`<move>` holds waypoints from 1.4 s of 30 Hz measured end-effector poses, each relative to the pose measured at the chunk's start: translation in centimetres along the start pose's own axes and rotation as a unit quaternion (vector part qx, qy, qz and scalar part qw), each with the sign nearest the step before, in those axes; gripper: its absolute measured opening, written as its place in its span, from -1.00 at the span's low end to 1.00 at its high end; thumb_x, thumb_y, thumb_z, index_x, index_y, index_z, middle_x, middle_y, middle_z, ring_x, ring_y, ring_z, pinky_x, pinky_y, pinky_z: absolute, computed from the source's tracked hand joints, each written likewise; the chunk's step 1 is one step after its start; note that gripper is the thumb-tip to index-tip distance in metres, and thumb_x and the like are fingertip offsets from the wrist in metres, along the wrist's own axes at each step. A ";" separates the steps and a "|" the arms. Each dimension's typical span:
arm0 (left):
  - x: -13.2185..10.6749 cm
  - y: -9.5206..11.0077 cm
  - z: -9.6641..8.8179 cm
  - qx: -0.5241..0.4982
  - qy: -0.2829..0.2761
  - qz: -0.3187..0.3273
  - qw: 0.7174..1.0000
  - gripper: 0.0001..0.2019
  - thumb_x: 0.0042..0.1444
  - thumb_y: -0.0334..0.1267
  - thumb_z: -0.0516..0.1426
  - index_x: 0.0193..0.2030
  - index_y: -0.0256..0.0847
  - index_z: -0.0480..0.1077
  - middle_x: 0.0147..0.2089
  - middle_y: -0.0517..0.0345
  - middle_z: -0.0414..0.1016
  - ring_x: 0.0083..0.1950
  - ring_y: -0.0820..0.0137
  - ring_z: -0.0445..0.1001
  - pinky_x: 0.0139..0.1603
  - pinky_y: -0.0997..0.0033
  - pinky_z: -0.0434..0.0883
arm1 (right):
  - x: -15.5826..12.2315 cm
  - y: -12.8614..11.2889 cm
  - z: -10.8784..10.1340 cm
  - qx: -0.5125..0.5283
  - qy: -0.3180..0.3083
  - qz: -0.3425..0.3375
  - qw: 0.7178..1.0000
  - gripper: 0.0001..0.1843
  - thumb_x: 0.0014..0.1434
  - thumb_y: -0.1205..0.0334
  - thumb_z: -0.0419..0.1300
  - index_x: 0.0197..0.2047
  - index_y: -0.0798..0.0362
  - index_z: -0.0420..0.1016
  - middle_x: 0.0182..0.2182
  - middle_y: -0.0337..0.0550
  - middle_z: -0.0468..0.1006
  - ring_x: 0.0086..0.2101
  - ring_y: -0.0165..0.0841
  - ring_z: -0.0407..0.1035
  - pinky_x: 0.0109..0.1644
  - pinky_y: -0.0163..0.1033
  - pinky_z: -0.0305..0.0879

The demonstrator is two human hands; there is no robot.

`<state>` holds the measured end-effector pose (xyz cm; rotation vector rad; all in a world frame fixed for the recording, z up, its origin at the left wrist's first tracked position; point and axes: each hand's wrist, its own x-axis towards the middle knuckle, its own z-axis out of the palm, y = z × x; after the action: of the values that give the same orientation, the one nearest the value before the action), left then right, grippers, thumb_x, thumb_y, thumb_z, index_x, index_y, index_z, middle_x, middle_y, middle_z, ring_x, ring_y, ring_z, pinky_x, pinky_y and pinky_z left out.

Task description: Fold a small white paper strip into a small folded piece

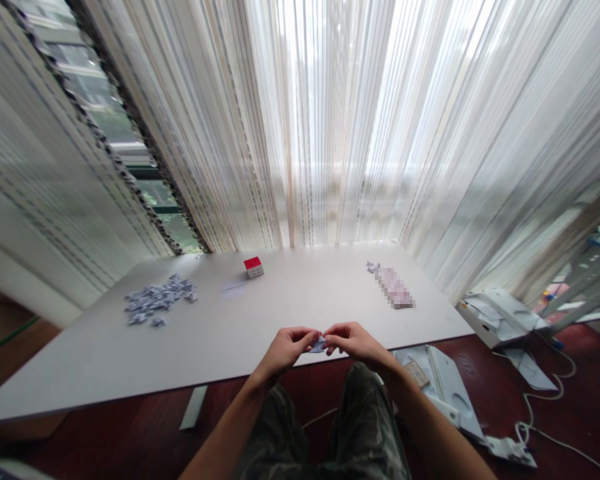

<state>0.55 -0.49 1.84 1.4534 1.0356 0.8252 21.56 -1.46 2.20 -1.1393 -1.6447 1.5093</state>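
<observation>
Both hands meet over the table's near edge on a small folded piece of paper (pixel 319 345), pale bluish-white and pointed. My left hand (pixel 293 345) pinches its left side between thumb and fingers. From the right, my right hand (pixel 349 341) grips it the same way. Fingers cover part of the paper, so its full shape is hidden. A heap of small folded paper pieces (pixel 157 300) lies on the left of the white table (pixel 280 313). Farther right are a few similar pieces (pixel 373 267), touching a blurred pinkish rectangular item (pixel 395 288).
A puzzle cube (pixel 253 267) with a red top sits toward the back, near a pale paper slip (pixel 234 289). Sheer curtains (pixel 320 133) hang behind the table. White box-like items (pixel 443 387) and a power strip (pixel 510 450) with cables lie low on the right.
</observation>
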 end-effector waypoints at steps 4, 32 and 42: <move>0.0 0.2 0.2 -0.008 0.004 -0.011 1.000 -0.61 0.07 0.02 0.23 -0.18 -0.30 0.62 -0.26 -0.02 0.65 -0.21 0.25 0.54 -0.19 0.38 0.44 | -0.3 -0.5 -0.1 -0.007 -0.003 0.003 1.000 -0.61 0.15 -0.01 0.22 -0.16 0.14 0.62 -0.38 -0.07 0.65 -0.35 -0.32 0.50 -0.33 -0.33 0.23; 0.4 1.1 -0.2 -0.038 -0.037 -0.013 0.998 -0.58 0.02 0.03 0.27 -0.18 -0.33 0.62 -0.24 -0.08 0.66 -0.17 0.17 0.59 -0.11 0.27 0.48 | 2.0 -1.1 -0.8 -0.167 0.017 -0.024 0.985 -0.63 0.10 -0.04 0.26 -0.35 0.14 0.65 -0.48 -0.10 0.64 -0.46 -0.33 0.47 -0.41 -0.34 0.28; 0.3 0.3 -0.8 -0.051 -0.009 -0.039 0.998 -0.55 -0.04 0.02 0.32 -0.15 -0.34 0.61 -0.20 -0.12 0.66 -0.15 0.13 0.59 -0.11 0.26 0.48 | 0.8 -1.3 -0.3 -0.106 -0.004 -0.049 0.993 -0.52 0.20 -0.14 0.15 -0.25 0.14 0.64 -0.38 -0.06 0.65 -0.34 -0.27 0.50 -0.24 -0.27 0.35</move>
<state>0.00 0.07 2.24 1.3241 1.0165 0.7953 21.26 -0.59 3.47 -1.1458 -1.8742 1.3038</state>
